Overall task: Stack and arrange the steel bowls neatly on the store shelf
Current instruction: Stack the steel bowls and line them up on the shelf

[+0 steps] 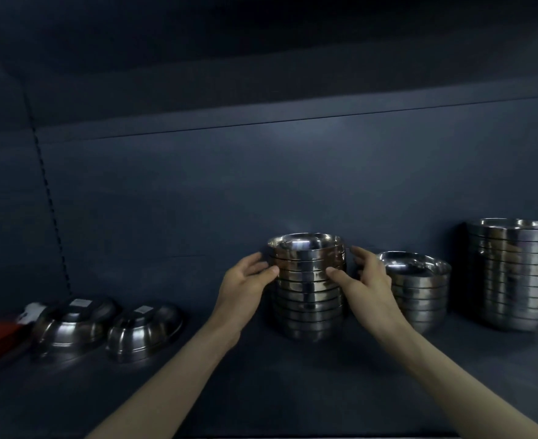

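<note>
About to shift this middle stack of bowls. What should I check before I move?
1. Grip on the middle stack: left hand and right hand hold it from either side: ok.
2. Grip height: both hands sit on the upper bowls, lower ones unsupported: not ok for a lift.
3. Stack straight: blurred, cannot tell.
4. Room rightward: shorter stack is close beside the right hand: not ok.
5. Room leftward: bare shelf up to the two upturned bowls: ok.
6. Upturned bowls stacked: not ok.
</note>
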The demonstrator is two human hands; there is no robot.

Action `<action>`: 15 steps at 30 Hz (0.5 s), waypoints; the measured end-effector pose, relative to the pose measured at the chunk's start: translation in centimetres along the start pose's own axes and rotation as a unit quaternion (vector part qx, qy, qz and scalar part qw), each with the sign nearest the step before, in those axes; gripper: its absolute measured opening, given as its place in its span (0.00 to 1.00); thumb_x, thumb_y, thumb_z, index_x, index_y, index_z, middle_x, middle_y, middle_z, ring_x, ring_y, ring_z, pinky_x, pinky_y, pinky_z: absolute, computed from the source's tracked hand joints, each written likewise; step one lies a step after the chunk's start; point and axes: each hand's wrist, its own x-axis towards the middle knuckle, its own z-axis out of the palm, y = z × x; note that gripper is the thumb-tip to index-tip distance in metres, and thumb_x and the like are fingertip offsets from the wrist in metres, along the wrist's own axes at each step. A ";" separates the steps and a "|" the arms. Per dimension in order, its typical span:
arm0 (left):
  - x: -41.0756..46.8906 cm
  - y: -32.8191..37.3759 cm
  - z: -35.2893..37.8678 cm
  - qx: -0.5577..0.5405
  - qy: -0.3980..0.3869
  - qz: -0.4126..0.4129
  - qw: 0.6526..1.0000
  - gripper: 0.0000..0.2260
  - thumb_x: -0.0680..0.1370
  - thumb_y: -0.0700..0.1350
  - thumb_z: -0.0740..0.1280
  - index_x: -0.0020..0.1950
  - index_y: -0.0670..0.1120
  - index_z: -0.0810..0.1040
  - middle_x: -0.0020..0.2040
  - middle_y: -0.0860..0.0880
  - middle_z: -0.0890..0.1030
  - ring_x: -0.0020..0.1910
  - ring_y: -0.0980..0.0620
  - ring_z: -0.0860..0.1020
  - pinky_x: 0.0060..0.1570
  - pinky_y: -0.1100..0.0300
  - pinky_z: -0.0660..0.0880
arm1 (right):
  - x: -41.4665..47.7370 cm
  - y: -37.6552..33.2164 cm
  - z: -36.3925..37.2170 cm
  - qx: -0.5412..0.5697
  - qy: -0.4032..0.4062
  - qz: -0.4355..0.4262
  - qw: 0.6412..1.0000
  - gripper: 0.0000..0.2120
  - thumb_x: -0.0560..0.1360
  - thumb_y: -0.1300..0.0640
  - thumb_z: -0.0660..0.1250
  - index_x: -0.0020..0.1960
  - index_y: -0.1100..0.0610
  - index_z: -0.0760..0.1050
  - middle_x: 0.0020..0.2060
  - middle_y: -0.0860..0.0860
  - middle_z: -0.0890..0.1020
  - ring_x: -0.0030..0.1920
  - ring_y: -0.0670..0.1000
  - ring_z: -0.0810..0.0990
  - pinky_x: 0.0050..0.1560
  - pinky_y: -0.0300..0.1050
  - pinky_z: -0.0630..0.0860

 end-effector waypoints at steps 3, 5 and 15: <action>-1.3 0.5 -0.9 -0.028 0.037 0.003 0.999 0.19 0.82 0.42 0.72 0.73 0.48 0.78 0.58 0.52 0.87 0.62 0.55 0.83 0.71 0.52 0.76 | -2.7 -0.3 0.3 -0.041 -0.013 -0.014 0.999 0.28 0.80 0.51 0.73 0.78 0.49 0.67 0.69 0.47 0.68 0.71 0.48 0.61 0.72 0.47 0.60; -2.2 0.5 -1.4 -0.021 0.044 0.009 0.999 0.16 0.82 0.42 0.71 0.69 0.49 0.81 0.56 0.52 0.88 0.61 0.55 0.84 0.70 0.54 0.76 | -4.5 0.1 0.7 -0.072 -0.028 -0.019 0.997 0.27 0.81 0.51 0.73 0.77 0.48 0.68 0.68 0.45 0.68 0.69 0.47 0.62 0.70 0.45 0.60; -5.3 -2.2 -4.6 0.115 0.024 0.000 0.993 0.12 0.80 0.43 0.73 0.61 0.56 0.83 0.56 0.57 0.86 0.59 0.60 0.83 0.62 0.63 0.75 | -7.4 -0.1 3.6 -0.093 -0.095 0.007 0.991 0.20 0.80 0.49 0.73 0.69 0.42 0.71 0.65 0.44 0.79 0.65 0.50 0.77 0.70 0.52 0.75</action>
